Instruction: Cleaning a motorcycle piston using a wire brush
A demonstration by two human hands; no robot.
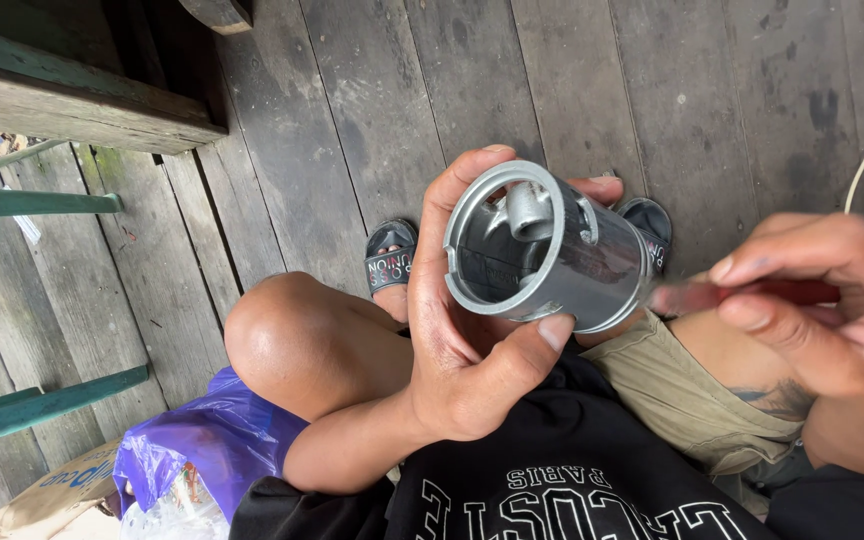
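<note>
The left hand (472, 340) is closed around a silver metal piston (542, 255), thumb pressed against its lower rim and the fingers curled over the far side, so the hollow open end faces the camera and the inner pin bosses show. The piston sits above the person's lap, just in front of the bare knee (292, 340) and over the dark wooden plank floor (372, 110). The right hand (832, 300) comes in from the piston's right side, fingers pinched shut on a slim red-handled tool (752, 293); the tool's tip is blurred and lies right at the piston's closed end, though whether it touches the metal cannot be told. Beyond the piston, two sandalled feet (392, 262) rest on the planks. Below the piston are the black printed shirt (552, 490) and khaki shorts (682, 400). To the piston's lower left, beside the knee, lies a purple plastic bag (202, 440) with a cardboard box (57, 495) next to it, and green painted rails (37, 203) stand farther left.
</note>
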